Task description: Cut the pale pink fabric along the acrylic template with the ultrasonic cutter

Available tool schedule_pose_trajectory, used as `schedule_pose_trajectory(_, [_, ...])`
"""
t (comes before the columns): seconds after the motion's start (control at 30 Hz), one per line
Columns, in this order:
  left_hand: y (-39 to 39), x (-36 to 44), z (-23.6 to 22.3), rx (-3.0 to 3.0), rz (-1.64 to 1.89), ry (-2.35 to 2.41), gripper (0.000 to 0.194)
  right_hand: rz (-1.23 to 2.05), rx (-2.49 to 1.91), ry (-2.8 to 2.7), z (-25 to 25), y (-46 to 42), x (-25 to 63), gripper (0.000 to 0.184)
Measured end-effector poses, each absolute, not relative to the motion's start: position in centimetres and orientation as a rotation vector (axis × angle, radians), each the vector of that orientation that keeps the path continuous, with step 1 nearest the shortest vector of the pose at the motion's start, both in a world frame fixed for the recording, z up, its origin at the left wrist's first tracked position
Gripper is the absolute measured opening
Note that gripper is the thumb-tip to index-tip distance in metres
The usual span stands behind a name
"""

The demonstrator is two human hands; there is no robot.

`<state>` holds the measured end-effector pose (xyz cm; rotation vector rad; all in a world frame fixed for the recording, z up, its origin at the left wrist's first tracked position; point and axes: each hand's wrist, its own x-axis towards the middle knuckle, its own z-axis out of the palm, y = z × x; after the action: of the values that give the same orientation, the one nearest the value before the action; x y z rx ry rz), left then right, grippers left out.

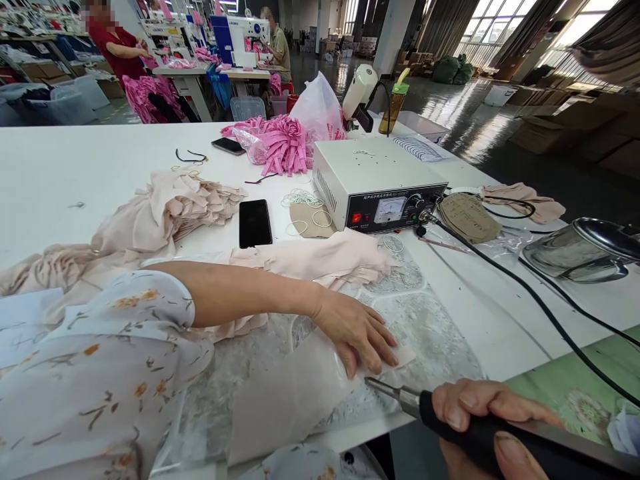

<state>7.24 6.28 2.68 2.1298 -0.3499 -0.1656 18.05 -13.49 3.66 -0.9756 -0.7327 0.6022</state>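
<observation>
One hand (pixel 483 401) closed — gripping tool (pixel 547 445)

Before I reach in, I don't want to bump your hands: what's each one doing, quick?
Left hand: open, palm down on the pale sheet, gripping nothing.
Right hand: closed around the black tool.

Room right of the left hand (pixel 357 330), blocked ahead
Bare tabletop (pixel 465 287) on its right reaches 2 black cables (pixel 500 263); directly ahead lie pale fabric (pixel 320 257) and the control box (pixel 380 177); the tool (pixel 410 401) crowds its near side.
</observation>
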Motion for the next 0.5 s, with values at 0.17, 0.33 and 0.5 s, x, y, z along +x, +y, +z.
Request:
schedule_pose_trajectory(0.17, [5.9,6.9,3.3,2.140,-0.138,-0.310,0.016,0.615,-0.896,-0.585,2.7,-14.9,19.5,0.012])
schedule_pose_trajectory(0.33, [5.8,6.6,3.2,2.311,-0.089,-0.454,0.012,0.610,-0.855,-0.595,3.0,-15.1,19.5,0.014])
schedule_pose_trajectory(0.5, [5.7,6.6,3.2,2.340,-0.188,-0.443,0.014,0.580,-0.876,-0.665,3.9,-13.8,17.8,0.008])
